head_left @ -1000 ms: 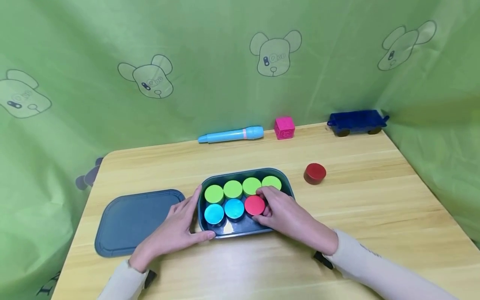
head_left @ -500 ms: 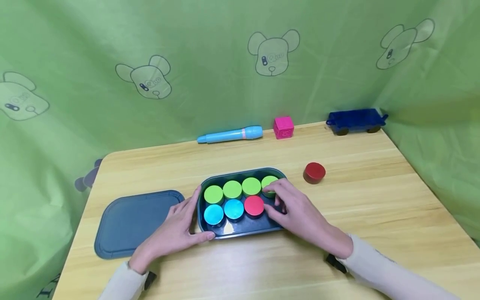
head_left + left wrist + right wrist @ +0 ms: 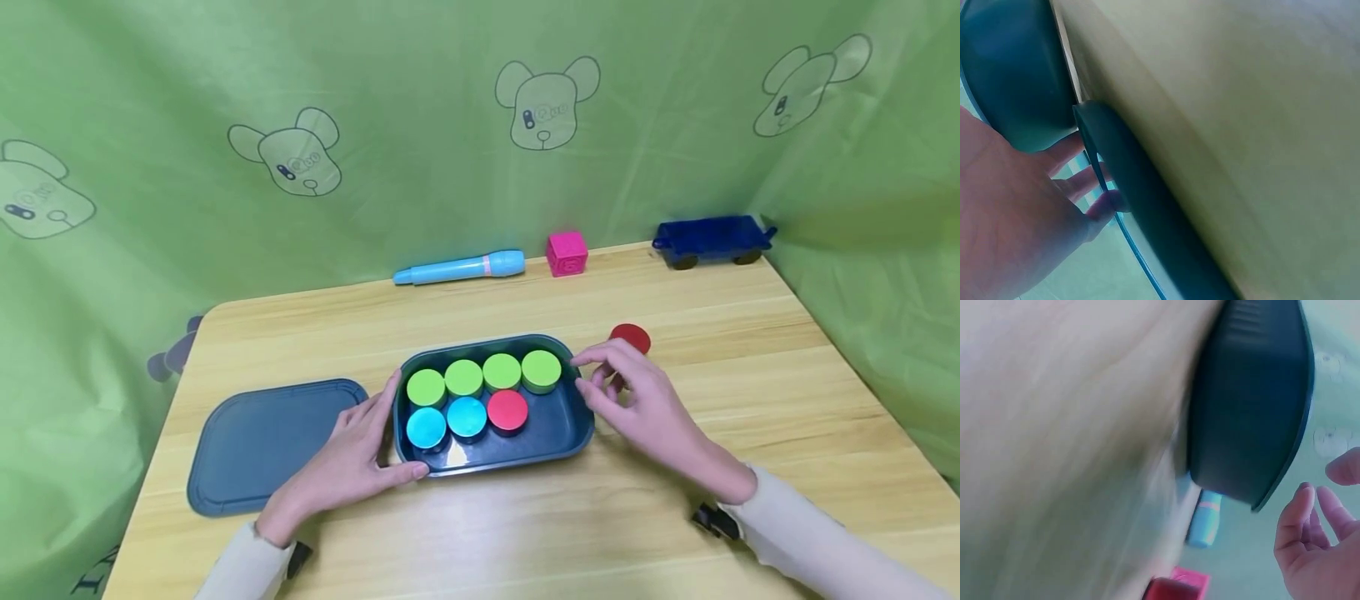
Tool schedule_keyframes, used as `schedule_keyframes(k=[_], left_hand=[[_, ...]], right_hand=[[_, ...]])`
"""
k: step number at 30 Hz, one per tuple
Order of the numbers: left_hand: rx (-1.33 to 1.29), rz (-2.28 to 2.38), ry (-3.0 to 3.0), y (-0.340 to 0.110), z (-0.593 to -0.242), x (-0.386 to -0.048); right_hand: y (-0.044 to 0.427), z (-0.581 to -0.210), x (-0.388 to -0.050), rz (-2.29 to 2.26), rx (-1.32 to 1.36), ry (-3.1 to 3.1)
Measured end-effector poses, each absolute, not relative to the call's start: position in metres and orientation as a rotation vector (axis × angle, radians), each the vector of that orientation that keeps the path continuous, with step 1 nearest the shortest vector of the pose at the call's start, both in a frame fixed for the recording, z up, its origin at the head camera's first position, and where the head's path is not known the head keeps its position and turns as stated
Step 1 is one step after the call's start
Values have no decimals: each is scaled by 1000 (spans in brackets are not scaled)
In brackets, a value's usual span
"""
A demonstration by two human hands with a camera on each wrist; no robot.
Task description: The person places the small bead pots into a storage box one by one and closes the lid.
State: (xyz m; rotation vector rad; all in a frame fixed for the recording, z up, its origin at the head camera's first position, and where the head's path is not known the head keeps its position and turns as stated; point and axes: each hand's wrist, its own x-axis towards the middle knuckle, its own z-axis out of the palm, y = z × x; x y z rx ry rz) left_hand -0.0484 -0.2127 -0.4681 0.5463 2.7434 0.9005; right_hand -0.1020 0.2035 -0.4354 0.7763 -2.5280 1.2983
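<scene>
A dark blue-green open box (image 3: 551,437) stands on the table. Inside it, a back row of several green-topped round discs (image 3: 464,379) lies behind two blue-topped discs (image 3: 467,417) and a red-topped disc (image 3: 507,411). My left hand (image 3: 348,462) touches the left end of the box, fingers fairly straight along its wall and thumb at the front corner. My right hand (image 3: 641,400) is just off the right end of the box, holding nothing, its fingers loosely bent. Partly hidden behind that hand, a darker red disc (image 3: 632,336) lies on the table.
A flat dark lid (image 3: 262,454) lies left of the box, partly behind the left hand. Along the back edge are a light blue pen-like tube (image 3: 459,269), a pink cube (image 3: 567,254) and a dark blue toy wagon (image 3: 712,239). A green curtain (image 3: 420,150) hangs behind.
My right hand has let go of the red-topped disc in the box and moved right, out past the rim toward the loose red disc. The left hand stays at the box.
</scene>
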Motion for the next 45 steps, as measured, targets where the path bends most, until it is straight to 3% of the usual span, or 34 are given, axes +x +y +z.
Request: schedule_keyframes(k=[22, 45], left_hand=[[563, 874, 2744, -213, -467, -51], [561, 868, 2754, -214, -470, -49]], right_hand=[[272, -460, -141, 1225, 223, -2745], [274, -469, -155, 1260, 213, -2820]])
